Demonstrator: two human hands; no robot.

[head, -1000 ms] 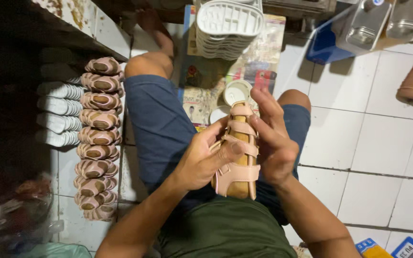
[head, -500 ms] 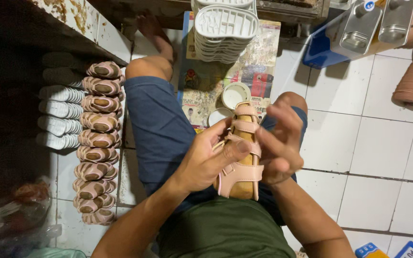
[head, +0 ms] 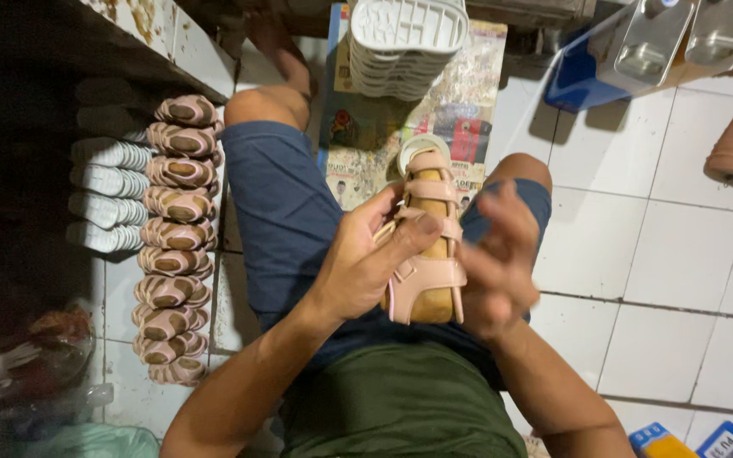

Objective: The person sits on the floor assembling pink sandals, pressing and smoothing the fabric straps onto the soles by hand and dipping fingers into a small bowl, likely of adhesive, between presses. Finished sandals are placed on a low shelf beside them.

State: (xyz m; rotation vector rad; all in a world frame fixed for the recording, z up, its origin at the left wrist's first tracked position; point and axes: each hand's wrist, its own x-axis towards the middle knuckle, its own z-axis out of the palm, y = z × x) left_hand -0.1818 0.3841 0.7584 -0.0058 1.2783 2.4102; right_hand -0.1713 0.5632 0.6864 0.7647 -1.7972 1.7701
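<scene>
Left hand (head: 366,263) grips pink strappy sandal (head: 426,246) over the lap, fingers wrapped across the straps. Right hand (head: 494,259) open, fingers spread and blurred, just beside sandal's right edge, holding nothing. Row of finished sandals (head: 171,237) on floor at left; stack of white soles (head: 405,38) ahead on newspaper (head: 468,102).

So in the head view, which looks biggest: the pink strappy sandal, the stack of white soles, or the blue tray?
1. Stack of white soles
2. Pink strappy sandal, though nearness inflates it
3. Blue tray, partly hidden
</scene>
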